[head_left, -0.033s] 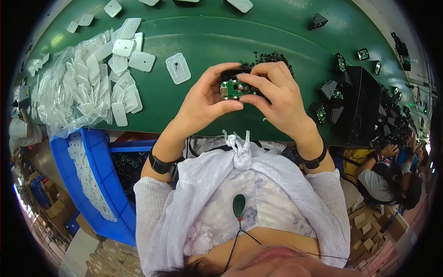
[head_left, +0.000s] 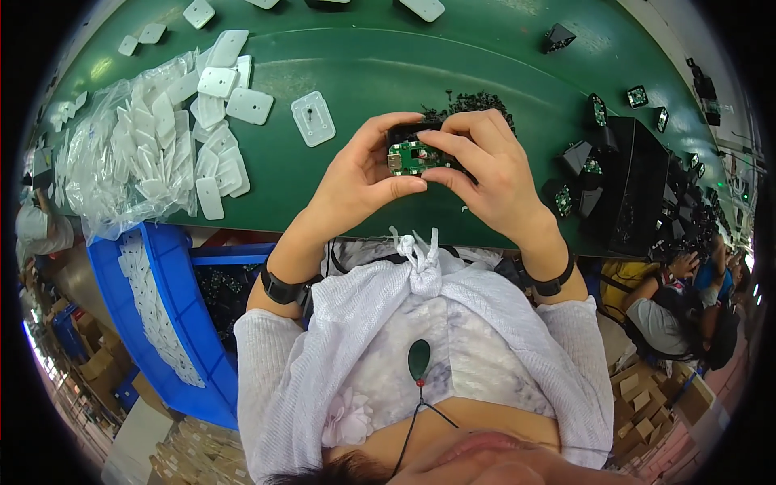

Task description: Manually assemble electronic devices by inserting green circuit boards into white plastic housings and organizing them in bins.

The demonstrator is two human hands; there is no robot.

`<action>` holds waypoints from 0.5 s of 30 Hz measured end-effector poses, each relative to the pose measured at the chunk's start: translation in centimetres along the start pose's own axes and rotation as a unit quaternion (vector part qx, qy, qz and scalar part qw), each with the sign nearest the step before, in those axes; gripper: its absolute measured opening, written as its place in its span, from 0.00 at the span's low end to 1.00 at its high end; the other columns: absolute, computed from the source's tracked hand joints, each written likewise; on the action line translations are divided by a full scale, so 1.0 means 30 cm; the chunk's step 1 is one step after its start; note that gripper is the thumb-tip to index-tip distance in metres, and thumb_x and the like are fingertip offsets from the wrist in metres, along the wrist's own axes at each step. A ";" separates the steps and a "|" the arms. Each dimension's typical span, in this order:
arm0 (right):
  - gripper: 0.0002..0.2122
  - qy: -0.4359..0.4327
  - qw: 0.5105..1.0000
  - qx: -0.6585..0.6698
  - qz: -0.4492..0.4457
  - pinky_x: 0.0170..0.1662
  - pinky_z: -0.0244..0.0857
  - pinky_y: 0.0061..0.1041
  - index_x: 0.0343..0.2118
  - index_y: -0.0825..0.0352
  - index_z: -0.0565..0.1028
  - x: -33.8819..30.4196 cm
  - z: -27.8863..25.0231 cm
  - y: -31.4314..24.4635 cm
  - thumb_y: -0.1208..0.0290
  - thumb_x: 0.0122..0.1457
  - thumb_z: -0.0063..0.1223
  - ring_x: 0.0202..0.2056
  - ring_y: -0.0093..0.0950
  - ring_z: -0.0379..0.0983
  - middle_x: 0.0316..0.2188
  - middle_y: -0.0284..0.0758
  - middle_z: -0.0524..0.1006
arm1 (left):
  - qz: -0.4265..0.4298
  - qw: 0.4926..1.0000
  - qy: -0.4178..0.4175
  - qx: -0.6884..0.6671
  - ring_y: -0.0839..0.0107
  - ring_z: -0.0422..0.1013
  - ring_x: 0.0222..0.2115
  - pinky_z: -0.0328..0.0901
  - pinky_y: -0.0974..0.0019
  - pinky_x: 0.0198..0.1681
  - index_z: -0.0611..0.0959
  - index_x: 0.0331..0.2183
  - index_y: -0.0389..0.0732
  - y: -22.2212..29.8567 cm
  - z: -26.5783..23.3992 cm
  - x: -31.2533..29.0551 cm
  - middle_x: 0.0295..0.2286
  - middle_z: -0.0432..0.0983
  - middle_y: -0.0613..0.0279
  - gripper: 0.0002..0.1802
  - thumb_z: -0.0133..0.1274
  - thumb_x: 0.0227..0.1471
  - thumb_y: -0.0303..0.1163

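Over the green table [head_left: 356,73], both my hands are closed around one small black housing [head_left: 402,132] with a green circuit board [head_left: 404,158] showing in it. My left hand [head_left: 353,168] grips its left side, with fingers behind and thumb along the lower edge. My right hand [head_left: 491,162] pinches the right end, its thumb and index finger touching the board; these fingers hide part of it. A silver connector [head_left: 394,162] shows at the board's left end. Left of my hands lies a single white plastic cover [head_left: 313,119], and beyond the right fingers is a heap of tiny black parts [head_left: 478,101].
White covers spill from a clear plastic bag [head_left: 121,153] at the left. A blue crate [head_left: 174,315] stands below the table edge. At the right, a black box [head_left: 626,182] is surrounded by black housings with green boards. Another person [head_left: 659,319] sits at the far right.
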State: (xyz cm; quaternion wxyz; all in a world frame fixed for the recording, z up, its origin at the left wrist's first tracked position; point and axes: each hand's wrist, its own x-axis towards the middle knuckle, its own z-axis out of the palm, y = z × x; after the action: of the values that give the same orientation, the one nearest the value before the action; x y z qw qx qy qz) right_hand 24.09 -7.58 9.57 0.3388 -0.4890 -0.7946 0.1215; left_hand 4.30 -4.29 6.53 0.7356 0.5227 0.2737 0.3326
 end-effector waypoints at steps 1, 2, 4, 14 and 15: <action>0.19 -0.017 1.000 0.008 -0.005 0.36 0.64 0.29 0.41 0.63 0.78 -0.003 -0.005 0.001 0.71 0.42 0.65 0.34 0.33 0.68 0.34 0.34 0.72 | -0.022 1.000 0.007 -0.010 0.73 0.68 0.45 0.65 0.69 0.50 0.65 0.54 0.38 0.001 -0.003 0.000 0.46 0.68 0.58 0.34 0.62 0.47 0.24; 0.19 -0.018 1.000 0.010 -0.006 0.36 0.64 0.29 0.41 0.63 0.78 -0.004 -0.009 0.001 0.71 0.42 0.65 0.34 0.33 0.68 0.34 0.34 0.72 | -0.022 1.000 0.010 -0.009 0.73 0.68 0.45 0.65 0.69 0.50 0.65 0.54 0.38 0.003 -0.004 0.002 0.46 0.68 0.58 0.34 0.62 0.47 0.24; 0.20 -0.005 1.000 -0.004 -0.029 0.34 0.64 0.29 0.41 0.66 0.77 -0.003 -0.012 -0.003 0.72 0.41 0.65 0.33 0.33 0.68 0.34 0.34 0.72 | -0.046 0.999 0.021 -0.016 0.73 0.68 0.45 0.65 0.69 0.50 0.66 0.54 0.38 0.006 -0.005 0.005 0.45 0.68 0.58 0.34 0.62 0.46 0.25; 0.21 0.010 0.998 -0.024 -0.059 0.33 0.65 0.29 0.41 0.69 0.77 0.006 -0.015 -0.007 0.74 0.40 0.66 0.33 0.33 0.69 0.34 0.36 0.72 | -0.039 0.996 -0.006 -0.086 0.70 0.71 0.41 0.71 0.65 0.44 0.66 0.53 0.35 0.019 -0.014 -0.005 0.43 0.70 0.56 0.25 0.53 0.55 0.27; 0.21 0.004 0.999 -0.015 -0.051 0.33 0.65 0.29 0.41 0.68 0.77 0.007 -0.015 -0.007 0.74 0.40 0.66 0.33 0.33 0.68 0.34 0.36 0.72 | -0.038 0.996 0.002 -0.075 0.70 0.71 0.41 0.72 0.66 0.44 0.67 0.53 0.35 0.022 -0.009 -0.005 0.42 0.70 0.56 0.23 0.52 0.56 0.26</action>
State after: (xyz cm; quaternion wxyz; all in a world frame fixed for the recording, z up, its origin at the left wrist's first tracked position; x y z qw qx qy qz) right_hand 24.16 -7.56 10.11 0.3407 -0.4536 -0.8186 0.0904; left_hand 3.88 -4.09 7.08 0.7846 0.4544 0.2688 0.3250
